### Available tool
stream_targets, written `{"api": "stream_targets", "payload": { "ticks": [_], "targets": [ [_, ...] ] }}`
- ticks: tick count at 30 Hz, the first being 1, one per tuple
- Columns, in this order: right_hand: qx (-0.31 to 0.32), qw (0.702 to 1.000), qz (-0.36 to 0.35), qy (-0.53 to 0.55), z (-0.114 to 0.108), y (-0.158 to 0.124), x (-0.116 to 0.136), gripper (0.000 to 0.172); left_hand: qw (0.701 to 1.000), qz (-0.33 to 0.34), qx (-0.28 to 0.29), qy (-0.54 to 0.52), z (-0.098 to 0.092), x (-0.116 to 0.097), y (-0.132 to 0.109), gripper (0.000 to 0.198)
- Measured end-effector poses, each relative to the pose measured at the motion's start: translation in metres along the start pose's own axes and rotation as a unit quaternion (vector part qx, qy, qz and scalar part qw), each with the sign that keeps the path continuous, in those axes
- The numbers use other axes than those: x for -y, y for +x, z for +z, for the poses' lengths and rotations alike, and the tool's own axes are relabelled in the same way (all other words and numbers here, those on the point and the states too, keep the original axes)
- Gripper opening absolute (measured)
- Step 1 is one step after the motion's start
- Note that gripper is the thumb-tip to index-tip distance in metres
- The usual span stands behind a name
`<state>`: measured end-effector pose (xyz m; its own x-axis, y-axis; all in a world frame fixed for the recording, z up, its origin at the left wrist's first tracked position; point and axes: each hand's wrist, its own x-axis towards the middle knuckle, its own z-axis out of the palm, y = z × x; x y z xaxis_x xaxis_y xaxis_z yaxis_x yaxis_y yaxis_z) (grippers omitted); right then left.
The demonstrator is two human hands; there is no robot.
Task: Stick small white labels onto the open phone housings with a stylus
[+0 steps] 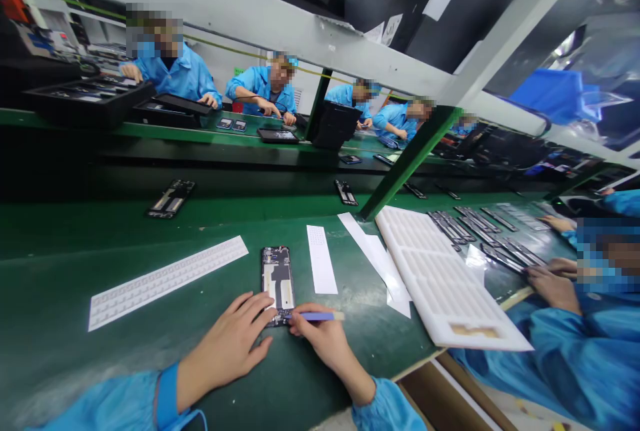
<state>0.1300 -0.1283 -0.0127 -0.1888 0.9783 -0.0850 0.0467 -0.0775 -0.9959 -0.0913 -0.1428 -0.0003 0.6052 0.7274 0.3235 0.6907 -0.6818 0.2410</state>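
Note:
An opened phone body (278, 278) lies upright in front of me on the green bench, its dark frame and pale battery bay facing up. My left hand (233, 341) rests at its lower left, fingers stretched out and their tips on the phone's edge. At the lower right of the phone, my right hand (320, 338) pinches a slim purple stick-like tool (320, 316) with a pale end. The tool's other end points at the bottom of the phone; its tip is too small to make out.
A white sheet of small stickers (167, 281) lies left, a narrower sheet (321, 261) right. Further right are paper strips (377, 261) and a white slotted foam tray (450, 278). Phone bodies (171, 199) sit along the back. A green post (410, 161) rises there. A co-worker (560, 291) works at right.

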Motion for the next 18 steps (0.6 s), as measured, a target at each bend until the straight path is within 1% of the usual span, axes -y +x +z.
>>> {"api": "stream_targets", "payload": {
  "ticks": [2, 5, 8, 10, 12, 14, 16, 18],
  "targets": [
    [-0.013, 1.0, 0.007, 0.02, 0.001, -0.001, 0.001, 0.04, 1.0, 0.0, -0.003, 0.003, -0.002, 0.001, 0.0, 0.038],
    [-0.07, 0.995, 0.008, 0.067, -0.005, 0.001, 0.003, 0.044, 1.0, -0.006, -0.016, 0.009, -0.002, -0.001, -0.001, 0.037],
    [-0.137, 0.987, -0.032, 0.073, -0.024, 0.014, 0.012, 0.044, 0.998, -0.036, -0.048, 0.025, 0.003, -0.014, 0.002, 0.035],
    [-0.17, 0.982, -0.066, 0.055, -0.04, 0.032, 0.02, 0.042, 0.995, -0.059, -0.066, 0.05, 0.012, -0.027, 0.008, 0.038],
    [-0.194, 0.976, -0.095, 0.034, -0.057, 0.056, 0.025, 0.041, 0.992, -0.071, -0.064, 0.077, 0.021, -0.04, 0.02, 0.036],
    [-0.212, 0.97, -0.115, 0.018, -0.069, 0.083, 0.024, 0.043, 0.991, -0.087, -0.047, 0.093, 0.028, -0.046, 0.037, 0.029],
    [-0.228, 0.968, -0.109, -0.001, -0.077, 0.104, 0.016, 0.045, 0.987, -0.122, -0.026, 0.106, 0.031, -0.042, 0.059, 0.022],
    [-0.233, 0.967, -0.098, -0.02, -0.08, 0.117, 0.006, 0.046, 0.98, -0.161, -0.009, 0.12, 0.03, -0.028, 0.084, 0.019]
  ]
}}
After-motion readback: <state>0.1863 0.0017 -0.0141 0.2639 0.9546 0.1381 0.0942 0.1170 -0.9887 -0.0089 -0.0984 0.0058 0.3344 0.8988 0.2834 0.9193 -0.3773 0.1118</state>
